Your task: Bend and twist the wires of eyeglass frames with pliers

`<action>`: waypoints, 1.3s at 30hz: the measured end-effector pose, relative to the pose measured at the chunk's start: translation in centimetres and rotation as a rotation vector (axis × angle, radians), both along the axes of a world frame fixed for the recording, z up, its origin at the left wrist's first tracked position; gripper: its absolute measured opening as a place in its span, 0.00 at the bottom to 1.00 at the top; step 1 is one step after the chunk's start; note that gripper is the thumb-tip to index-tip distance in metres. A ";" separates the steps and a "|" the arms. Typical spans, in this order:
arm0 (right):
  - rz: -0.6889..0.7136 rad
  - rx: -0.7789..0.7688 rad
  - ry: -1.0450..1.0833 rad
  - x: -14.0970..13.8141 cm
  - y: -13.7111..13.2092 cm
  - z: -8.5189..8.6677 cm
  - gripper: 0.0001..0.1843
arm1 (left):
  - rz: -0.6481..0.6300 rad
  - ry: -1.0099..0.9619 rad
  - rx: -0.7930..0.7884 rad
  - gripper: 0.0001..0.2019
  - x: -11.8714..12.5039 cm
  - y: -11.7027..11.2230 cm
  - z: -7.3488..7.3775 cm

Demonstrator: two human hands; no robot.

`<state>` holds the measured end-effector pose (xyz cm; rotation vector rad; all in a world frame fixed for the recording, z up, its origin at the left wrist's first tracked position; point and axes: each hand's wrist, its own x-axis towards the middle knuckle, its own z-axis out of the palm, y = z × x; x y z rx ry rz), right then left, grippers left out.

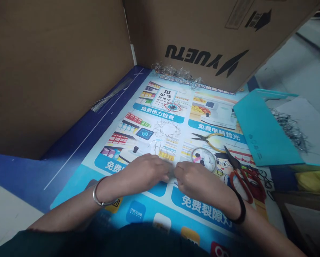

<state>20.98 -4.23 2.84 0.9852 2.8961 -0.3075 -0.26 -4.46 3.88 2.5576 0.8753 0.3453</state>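
Note:
My left hand (150, 170) and my right hand (193, 177) are close together over the printed poster, fingertips pinched and almost meeting. Whatever they hold is too small and blurred to make out. Just beyond my left hand are thin wire loops (160, 147) on the poster. Further back lies a ring of bent thin wire (166, 128). Near my right hand is a round clear dish (203, 160) with small pink and dark bits in it. Yellow-handled cutters (212, 140) lie behind the dish. Scissors with red-orange handles (236, 169) rest to its right.
Tall cardboard panels (200, 32) stand at the back and left. Tangled clear and wire pieces (176, 71) lie along their foot. At right, a turquoise folder (264, 132) lies beside a heap of dark thin wires (292, 130). Something yellow (314, 181) sits at the right edge.

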 end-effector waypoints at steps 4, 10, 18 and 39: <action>0.011 0.001 -0.029 -0.1 -0.2 0.0 0.05 | -0.014 0.148 0.201 0.05 0.7 -1.0 -0.9; -0.056 -0.007 -0.055 -0.8 -0.5 0.5 0.07 | 0.044 0.201 0.341 0.03 1.6 -1.5 -1.4; -0.190 0.046 0.011 -1.4 -0.8 0.0 0.09 | 0.117 0.222 0.356 0.02 2.0 -1.4 -1.8; -0.430 -0.230 0.555 -2.0 0.1 -2.0 0.10 | 0.336 0.134 0.140 0.08 1.0 -0.5 -1.7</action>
